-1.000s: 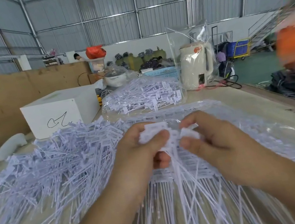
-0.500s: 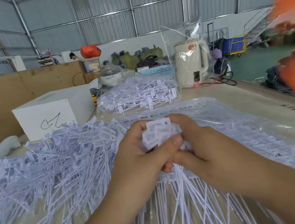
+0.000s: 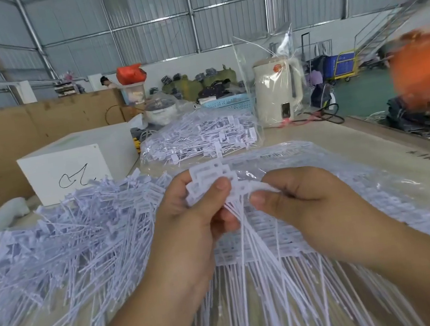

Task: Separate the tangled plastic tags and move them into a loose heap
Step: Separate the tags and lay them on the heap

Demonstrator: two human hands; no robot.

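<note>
A person's left hand (image 3: 190,224) has a grip on a small bunch of white plastic tags (image 3: 212,181), thumb pressed over their flat heads. The right hand (image 3: 309,204) pinches one tag head beside it. Their thin tails hang to the desk (image 3: 376,147). A loose heap of tags (image 3: 65,244) lies to the left.

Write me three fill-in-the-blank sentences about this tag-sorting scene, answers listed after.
1. The left hand and right hand both pinch a bunch of plastic ____.
2. The loose heap lies to the person's ____.
3. The white box stands ____ that heap.

Missing words: tags; left; behind
</note>
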